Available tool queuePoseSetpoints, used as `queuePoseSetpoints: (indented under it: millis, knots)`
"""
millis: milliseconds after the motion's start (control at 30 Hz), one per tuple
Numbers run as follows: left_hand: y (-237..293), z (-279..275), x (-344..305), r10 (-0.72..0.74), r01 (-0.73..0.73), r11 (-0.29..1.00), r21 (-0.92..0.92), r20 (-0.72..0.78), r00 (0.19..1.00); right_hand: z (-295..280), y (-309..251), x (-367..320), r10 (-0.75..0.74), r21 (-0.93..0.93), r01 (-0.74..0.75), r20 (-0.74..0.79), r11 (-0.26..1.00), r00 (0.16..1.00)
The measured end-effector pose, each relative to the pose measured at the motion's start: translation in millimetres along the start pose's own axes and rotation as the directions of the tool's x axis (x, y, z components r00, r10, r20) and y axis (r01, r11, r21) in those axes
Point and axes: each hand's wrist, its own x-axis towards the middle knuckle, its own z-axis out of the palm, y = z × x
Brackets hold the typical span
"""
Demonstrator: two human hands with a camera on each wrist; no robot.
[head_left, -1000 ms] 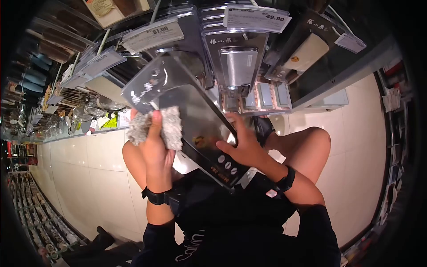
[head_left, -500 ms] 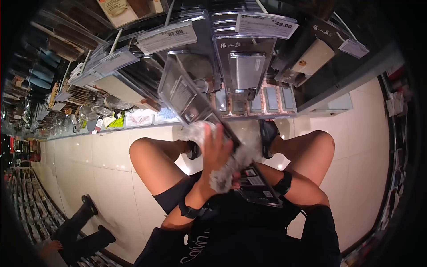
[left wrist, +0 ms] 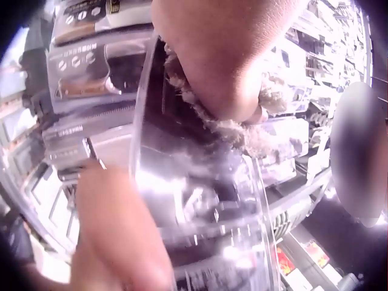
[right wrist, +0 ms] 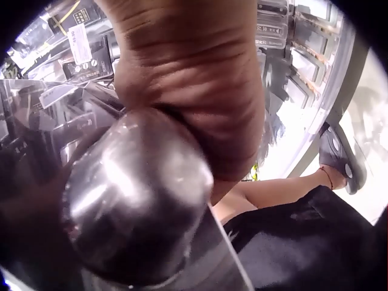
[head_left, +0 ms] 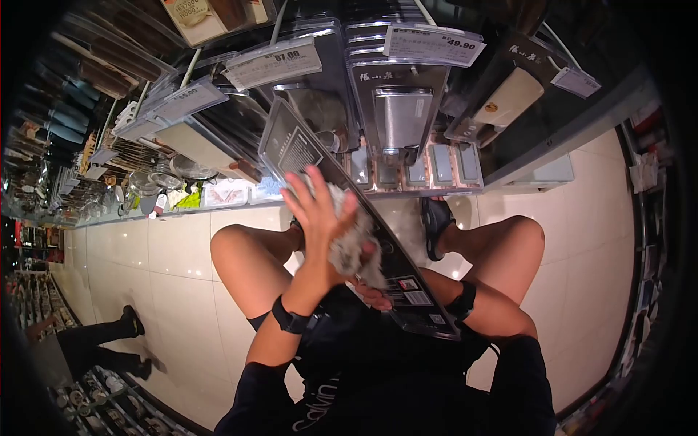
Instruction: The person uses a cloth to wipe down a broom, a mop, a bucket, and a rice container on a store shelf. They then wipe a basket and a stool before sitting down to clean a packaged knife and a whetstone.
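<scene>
A flat plastic-packaged blister pack (head_left: 396, 254), its printed back turned up, slants across my lap in the head view. It resembles the cleaver packs hanging ahead. My left hand (head_left: 313, 207), fingers straight and spread, presses a fluffy grey cloth (head_left: 349, 247) against the pack's left side; the palm hides part of the cloth. Lower down, my right hand (head_left: 374, 296) grips the pack from beneath, its fingertips curled over the near edge. The right wrist view has the heel of my right hand (right wrist: 188, 79) beside a shiny dark bulge (right wrist: 139, 194) of the packaging.
Priced packs (head_left: 403, 109) hang from hooks right ahead, with a shelf of small boxes (head_left: 418, 174) under them. Utensils (head_left: 156, 178) line the left side. My knees (head_left: 247, 254) flank the work above a tiled floor (head_left: 171, 254). Another person's legs (head_left: 102, 345) show at lower left.
The pack has turned from its clear front to its printed back. My left hand has slid the cloth along it, most recently up and left. My right hand has shifted to the underside.
</scene>
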Motion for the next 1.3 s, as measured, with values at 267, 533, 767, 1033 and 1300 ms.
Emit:
queuePoseSetpoints:
  millis: [267,533,767,1033,1300]
  knots:
    - [-58.5,-33.8,37.7,-0.304,0.357,0.905,0.230,-0.236,0.923,22.6,-3.6,7.5,0.071,0.154,-0.095,0.152,0.983,0.986]
    - [-31.3,-21.3,8.3,-0.289,0.288,0.939,0.187,-0.022,0.957,35.6,-14.6,3.8,0.008,0.305,-0.053,0.147,0.951,0.989]
    - [-47.5,-41.6,12.7,-0.298,0.296,0.954,-0.042,-0.207,0.932,33.6,-14.7,5.2,0.041,0.186,-0.075,0.178,0.980,0.983]
    - [-36.9,-40.3,-38.8,-0.649,0.709,0.463,-0.532,0.341,0.680,55.7,-28.1,6.9,-0.402,-0.808,-0.086,-0.379,0.583,0.834]
    - [3.8,-55.7,-37.5,-0.738,0.002,-0.413,-0.911,0.337,0.584,57.8,-35.7,21.3,-0.823,-0.871,-0.478,-0.351,0.112,0.447]
